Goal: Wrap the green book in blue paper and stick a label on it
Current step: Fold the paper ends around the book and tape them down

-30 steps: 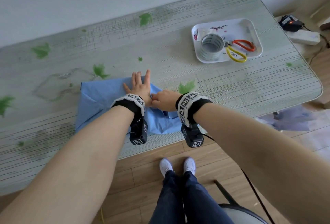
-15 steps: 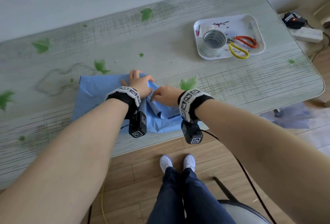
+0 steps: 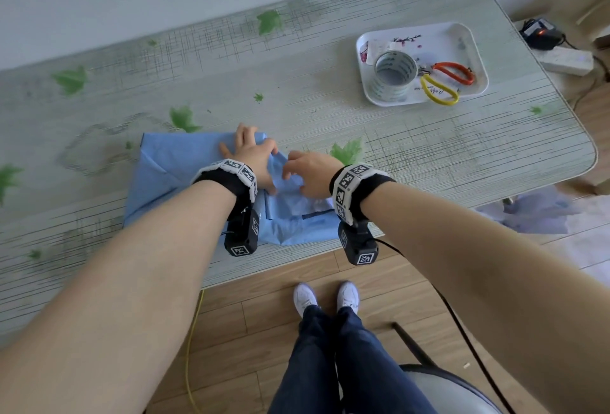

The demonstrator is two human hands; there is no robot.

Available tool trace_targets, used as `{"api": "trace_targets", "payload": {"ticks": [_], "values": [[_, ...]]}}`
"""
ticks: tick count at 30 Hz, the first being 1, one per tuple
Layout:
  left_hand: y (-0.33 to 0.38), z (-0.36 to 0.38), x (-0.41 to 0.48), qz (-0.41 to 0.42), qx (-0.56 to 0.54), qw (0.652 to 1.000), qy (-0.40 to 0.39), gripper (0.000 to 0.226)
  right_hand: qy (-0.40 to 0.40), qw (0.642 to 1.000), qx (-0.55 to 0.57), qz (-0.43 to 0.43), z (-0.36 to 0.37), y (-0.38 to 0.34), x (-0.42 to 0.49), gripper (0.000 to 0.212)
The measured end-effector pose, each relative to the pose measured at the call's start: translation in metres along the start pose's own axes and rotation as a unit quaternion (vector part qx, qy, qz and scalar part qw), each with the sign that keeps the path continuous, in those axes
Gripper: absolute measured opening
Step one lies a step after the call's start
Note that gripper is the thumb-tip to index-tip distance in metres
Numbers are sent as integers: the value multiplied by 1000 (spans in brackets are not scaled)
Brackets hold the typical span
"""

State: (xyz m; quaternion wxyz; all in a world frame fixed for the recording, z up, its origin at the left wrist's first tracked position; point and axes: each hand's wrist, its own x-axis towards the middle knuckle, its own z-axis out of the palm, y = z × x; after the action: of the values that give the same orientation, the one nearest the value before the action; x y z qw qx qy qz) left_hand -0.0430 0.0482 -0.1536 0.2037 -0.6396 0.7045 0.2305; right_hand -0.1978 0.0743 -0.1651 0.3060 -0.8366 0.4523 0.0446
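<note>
Green book hidden inside blue paper (image 3: 175,166) near bench (image 3: 297,116) edge. Left hand (image 3: 252,157) fingers flat, pressing; right hand (image 3: 312,176) fingers pinch end flap. Untaped, so letting go likely springs folds open; tape roll (image 3: 389,86) well apart.

Bright, soft, even daylight; no hard shadows, only faint shading in the blue paper (image 3: 185,162) creases. Dull sheen on the glossy table (image 3: 429,149). Wide-angle bend curves the table's edges, stretches the bottom corners. Slightly soft overall, far edge hazy.
</note>
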Motion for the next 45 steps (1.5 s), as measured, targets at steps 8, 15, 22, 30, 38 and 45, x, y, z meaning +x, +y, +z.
{"api": "trace_targets", "payload": {"ticks": [8, 15, 22, 30, 38, 45], "values": [[2, -24, 5, -23, 29, 999, 7, 86, -56, 996, -62, -5, -11, 10, -2, 24], [5, -19, 6, -22, 120, 991, 54, 96, -58, 990, -131, 18, -17, 9, -5, 7], [11, -28, 7, 75, 193, 964, 166, 23, -37, 992, -114, -26, -5, 2, 11, 21], [20, -24, 5, 116, 242, 963, 6, 27, -92, 986, -130, 51, -21, 4, 24, 39], [7, -36, 12, 129, 109, 985, 23, 29, -54, 965, -248, 60, -24, -2, 24, 83], [-10, -34, 11, 165, 152, 974, -39, 61, -52, 962, -265, 49, -29, 2, 31, 46]]}}
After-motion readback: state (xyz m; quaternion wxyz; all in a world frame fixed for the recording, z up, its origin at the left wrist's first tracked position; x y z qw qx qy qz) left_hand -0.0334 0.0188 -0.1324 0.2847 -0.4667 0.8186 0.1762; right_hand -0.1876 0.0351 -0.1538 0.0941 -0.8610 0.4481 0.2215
